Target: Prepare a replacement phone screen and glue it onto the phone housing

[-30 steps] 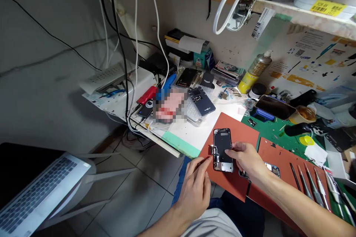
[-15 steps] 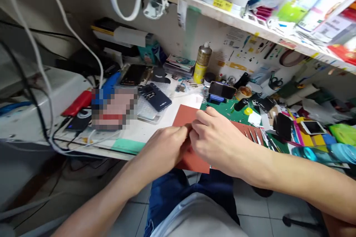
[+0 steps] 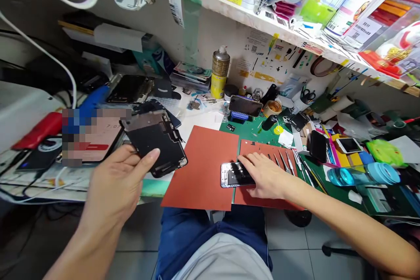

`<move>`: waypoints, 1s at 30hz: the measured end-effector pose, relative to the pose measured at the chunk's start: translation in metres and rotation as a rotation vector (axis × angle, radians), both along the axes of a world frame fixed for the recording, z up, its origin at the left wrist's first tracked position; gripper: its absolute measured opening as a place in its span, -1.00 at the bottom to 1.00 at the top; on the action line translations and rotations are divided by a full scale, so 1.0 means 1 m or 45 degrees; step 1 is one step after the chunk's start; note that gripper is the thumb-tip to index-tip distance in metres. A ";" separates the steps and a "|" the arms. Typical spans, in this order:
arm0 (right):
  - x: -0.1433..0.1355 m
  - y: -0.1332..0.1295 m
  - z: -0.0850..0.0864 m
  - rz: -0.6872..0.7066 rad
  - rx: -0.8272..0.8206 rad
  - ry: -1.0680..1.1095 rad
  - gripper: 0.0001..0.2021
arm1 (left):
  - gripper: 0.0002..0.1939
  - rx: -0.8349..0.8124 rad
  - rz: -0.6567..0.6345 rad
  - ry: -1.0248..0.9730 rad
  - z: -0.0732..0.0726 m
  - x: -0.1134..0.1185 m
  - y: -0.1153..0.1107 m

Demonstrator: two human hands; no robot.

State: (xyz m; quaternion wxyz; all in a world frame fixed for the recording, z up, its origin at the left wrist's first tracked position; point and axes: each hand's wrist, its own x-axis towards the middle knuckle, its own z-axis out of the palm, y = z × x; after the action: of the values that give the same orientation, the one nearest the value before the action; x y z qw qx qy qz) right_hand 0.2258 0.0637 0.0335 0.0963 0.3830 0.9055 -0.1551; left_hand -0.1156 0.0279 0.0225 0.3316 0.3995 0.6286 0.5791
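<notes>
Raised over the left of the workbench, my left hand grips a phone screen by its lower left edge, thumb on its dark inner side. Flex cables and metal plates show along the screen's far end. My right hand lies over the right part of an opened phone body, fingers around it. The phone's exposed insides face up at its left end, and the rest is under my hand. Beneath it are the left brown mat and the right brown mat, which it straddles.
Tweezers and other slim tools lie right of my right hand. A blue bottle rests farther right. At the back stand a spray can and a propped phone. A shelf overhangs the bench. Cables and a power bank lie left.
My hands were together over the mat and are now apart. My left hand has moved left with the screen; my right hand has moved right and down onto the phone body.
</notes>
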 end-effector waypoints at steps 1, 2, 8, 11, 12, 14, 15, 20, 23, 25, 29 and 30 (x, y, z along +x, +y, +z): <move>-0.004 0.000 -0.007 0.022 0.013 -0.037 -0.04 | -0.47 -0.016 -0.004 -0.128 -0.003 0.004 -0.002; -0.007 0.000 -0.012 0.041 0.027 -0.067 -0.02 | -0.42 -0.033 -0.016 -0.242 -0.006 0.007 -0.005; -0.020 0.007 -0.018 0.094 0.042 -0.157 0.04 | -0.33 -0.059 -0.082 -0.314 -0.024 0.013 -0.011; -0.022 0.007 -0.023 0.118 0.037 -0.184 0.06 | -0.42 -0.033 -0.123 -0.262 -0.028 0.016 -0.010; -0.023 0.007 -0.025 0.129 0.039 -0.200 0.06 | -0.44 -0.020 -0.131 -0.235 -0.029 0.017 -0.009; -0.024 0.006 -0.027 0.134 0.045 -0.229 0.08 | -0.47 -0.001 -0.146 -0.166 -0.030 0.020 -0.008; -0.025 0.005 -0.027 0.122 0.042 -0.237 0.09 | -0.48 0.006 -0.152 -0.133 -0.031 0.020 -0.007; -0.033 0.001 -0.016 -0.202 -0.085 -0.207 0.17 | -0.58 0.094 -0.163 0.010 -0.040 0.022 -0.005; -0.053 0.001 -0.012 -0.479 -0.076 -0.236 0.17 | -0.64 0.215 -0.181 0.170 -0.046 0.026 0.000; -0.071 0.000 -0.014 -0.621 -0.054 -0.257 0.18 | -0.67 0.277 -0.208 0.230 -0.050 0.029 0.005; -0.102 -0.007 -0.025 -0.771 -0.005 -0.224 0.11 | -0.73 0.390 -0.289 0.328 -0.055 0.036 0.019; -0.105 -0.009 -0.027 -0.798 0.003 -0.185 0.10 | -0.74 0.418 -0.311 0.353 -0.056 0.038 0.022</move>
State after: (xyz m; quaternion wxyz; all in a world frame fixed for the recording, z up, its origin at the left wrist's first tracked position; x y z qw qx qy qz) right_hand 0.1209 0.0543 0.0062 0.1077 0.6536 0.7344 -0.1482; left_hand -0.0774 0.0503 -0.0338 0.2404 0.5968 0.5126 0.5686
